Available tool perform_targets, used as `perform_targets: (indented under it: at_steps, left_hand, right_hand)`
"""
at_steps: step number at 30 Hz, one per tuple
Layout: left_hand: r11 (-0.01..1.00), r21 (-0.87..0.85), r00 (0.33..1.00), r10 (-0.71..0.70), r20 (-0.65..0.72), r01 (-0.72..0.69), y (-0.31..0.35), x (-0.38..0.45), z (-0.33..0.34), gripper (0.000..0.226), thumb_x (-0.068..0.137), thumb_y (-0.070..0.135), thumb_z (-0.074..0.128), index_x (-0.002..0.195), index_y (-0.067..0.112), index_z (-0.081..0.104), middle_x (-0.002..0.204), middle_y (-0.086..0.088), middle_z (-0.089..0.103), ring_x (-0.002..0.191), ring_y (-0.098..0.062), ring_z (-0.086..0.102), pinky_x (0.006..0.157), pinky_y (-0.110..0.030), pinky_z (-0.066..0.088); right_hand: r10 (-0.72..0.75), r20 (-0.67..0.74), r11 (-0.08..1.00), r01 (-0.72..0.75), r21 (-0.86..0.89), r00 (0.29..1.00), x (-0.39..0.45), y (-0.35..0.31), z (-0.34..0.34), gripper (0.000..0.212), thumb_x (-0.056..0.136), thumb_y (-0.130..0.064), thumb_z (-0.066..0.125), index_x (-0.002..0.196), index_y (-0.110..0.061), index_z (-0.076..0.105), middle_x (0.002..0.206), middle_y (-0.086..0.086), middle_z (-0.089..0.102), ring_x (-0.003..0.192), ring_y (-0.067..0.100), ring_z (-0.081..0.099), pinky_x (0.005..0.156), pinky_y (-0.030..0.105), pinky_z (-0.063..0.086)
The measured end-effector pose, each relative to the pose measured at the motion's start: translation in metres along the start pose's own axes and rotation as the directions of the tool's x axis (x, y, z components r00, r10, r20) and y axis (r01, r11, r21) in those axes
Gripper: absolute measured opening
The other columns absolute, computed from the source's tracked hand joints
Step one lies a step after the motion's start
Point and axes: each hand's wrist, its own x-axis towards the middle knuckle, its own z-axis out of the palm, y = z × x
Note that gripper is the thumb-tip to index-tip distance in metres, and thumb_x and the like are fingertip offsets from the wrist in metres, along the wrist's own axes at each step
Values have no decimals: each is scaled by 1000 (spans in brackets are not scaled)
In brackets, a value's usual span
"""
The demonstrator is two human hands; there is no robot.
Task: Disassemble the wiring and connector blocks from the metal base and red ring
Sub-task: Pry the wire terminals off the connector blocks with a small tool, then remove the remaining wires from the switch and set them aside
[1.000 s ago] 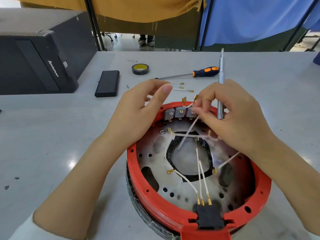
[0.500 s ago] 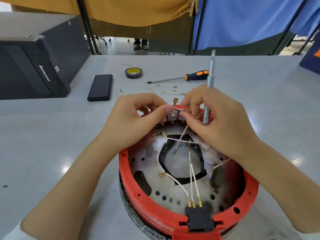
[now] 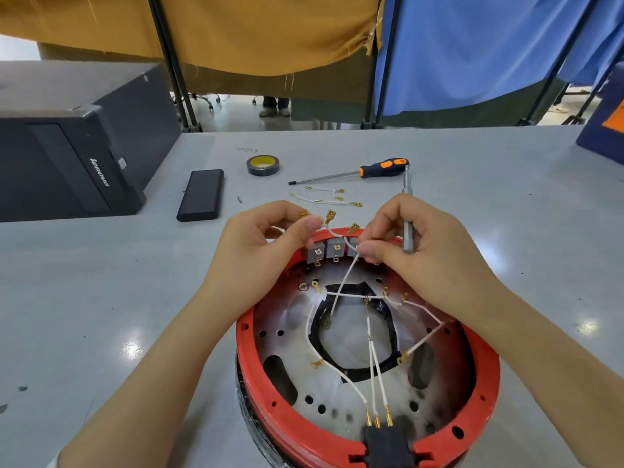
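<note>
The red ring (image 3: 256, 393) sat on the grey worktop (image 3: 101, 298) under both hands, around the metal base (image 3: 297, 336). A black plug (image 3: 388, 444) with three white wires (image 3: 374, 373) sat at its near edge. The left hand (image 3: 260, 255) pinched a white wire with a gold clip. The right hand (image 3: 425, 251) pinched another wire and held a silver tool (image 3: 408, 211). Grey connector blocks (image 3: 332, 250) sat between the hands. Past them lay loose wires (image 3: 326, 197), a screwdriver (image 3: 383, 167) and tape (image 3: 262, 165).
</note>
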Motion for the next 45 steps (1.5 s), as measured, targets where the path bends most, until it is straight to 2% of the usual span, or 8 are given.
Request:
perform_targets:
  at_steps: [4, 11, 21, 26, 34, 38, 41, 45]
  left_hand:
    - [1000, 8, 1000, -25, 2, 25, -1, 1, 0, 16, 86, 35, 62, 82, 22, 69, 78, 13, 69, 70, 4, 59, 64, -5, 40]
    - [969, 132, 961, -229, 156, 209, -11, 4, -2, 12, 90, 28, 59, 97, 34, 68, 90, 18, 69, 81, 5, 63, 69, -9, 46]
    - [970, 139, 962, -220, 164, 198, -9, 4, -2, 13, 91, 25, 58, 95, 34, 68, 90, 18, 70, 85, 0, 65, 76, -16, 49]
    - [967, 181, 963, -212, 164, 182, -10, 3, -2, 14, 91, 28, 57, 95, 37, 67, 88, 25, 67, 86, 5, 62, 78, -11, 46]
    - [965, 192, 964, -211, 162, 179, -9, 3, -1, 14, 91, 27, 57, 98, 35, 67, 91, 23, 67, 84, 6, 61, 75, -8, 44]
    - [962, 205, 964, -212, 158, 178, -7, 2, -1, 14, 91, 28, 57, 98, 35, 67, 93, 22, 67, 83, 5, 61, 73, -8, 44]
    - [962, 213, 966, -206, 154, 171, -7, 3, -1, 14, 91, 28, 57, 99, 34, 67, 95, 21, 67, 83, 4, 61, 71, -7, 44]
    - [971, 159, 973, -199, 116, 180, -7, 4, 0, 18, 90, 25, 59, 107, 30, 63, 96, 18, 69, 85, 2, 64, 72, -8, 46]
  right_hand:
    - [-8, -47, 999, 6, -45, 999, 5, -8, -17, 38, 76, -6, 76, 67, -38, 57, 79, -8, 72, 74, 8, 69, 74, 21, 54]
    - [225, -267, 908, -103, 405, 937, 43, 0, -65, 30, 78, 10, 68, 75, -14, 51, 80, 12, 63, 66, 16, 68, 68, 25, 57]
    - [687, 18, 512, -502, 698, 726, 109, 63, -3, 27, 78, 20, 62, 82, -4, 49, 80, 14, 60, 73, 20, 64, 53, 24, 58]
    - [730, 18, 526, -579, 623, 683, 138, 72, 8, 25, 80, 18, 63, 99, 2, 58, 107, 17, 62, 90, 23, 64, 55, 25, 57]
    - [618, 54, 767, -617, 175, 784, 135, 73, 20, 27, 85, 14, 58, 74, -9, 51, 100, 16, 57, 106, 33, 62, 83, 36, 55]
    - [375, 97, 883, -323, -339, 922, 120, 63, 9, 11, 87, -9, 63, 81, -17, 58, 89, 0, 57, 80, 14, 55, 64, 20, 47]
    - [229, 232, 955, -171, -242, 946, 103, 41, 5, 10, 86, -29, 68, 86, -22, 60, 86, -5, 66, 71, 5, 59, 58, 9, 44]
    - [118, 480, 962, 19, -271, 869, 76, 17, 7, 30, 71, -55, 71, 92, -35, 64, 93, -3, 71, 87, 11, 66, 79, 29, 53]
